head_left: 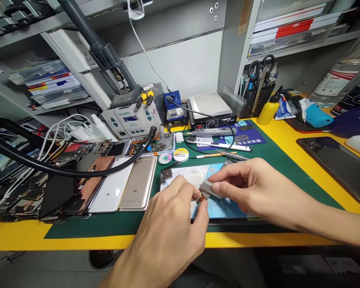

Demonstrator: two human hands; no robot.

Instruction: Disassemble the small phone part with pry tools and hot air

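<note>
Between thumb and fingers, my right hand (255, 186) pinches a small flat grey metal part (209, 187). An orange-brown flex cable (203, 197) shows at that part's lower left end. My left hand (168, 228) is closed around this flex cable, its thumb and forefinger at the two sides. Both hands are just above a white and blue sheet (220, 208); whether the part touches it I cannot tell. A small black square module (167, 173) lies at the sheet's upper left corner.
Gold (138, 184) and white phones (108, 188) lie left, beside stacked phone parts. A black hose (78, 173) arches over them. Behind are a hot-air station (135, 120), a hot plate (211, 108), a toothbrush (220, 145) and solder reel (165, 159). A yellow bottle (267, 110) stands right.
</note>
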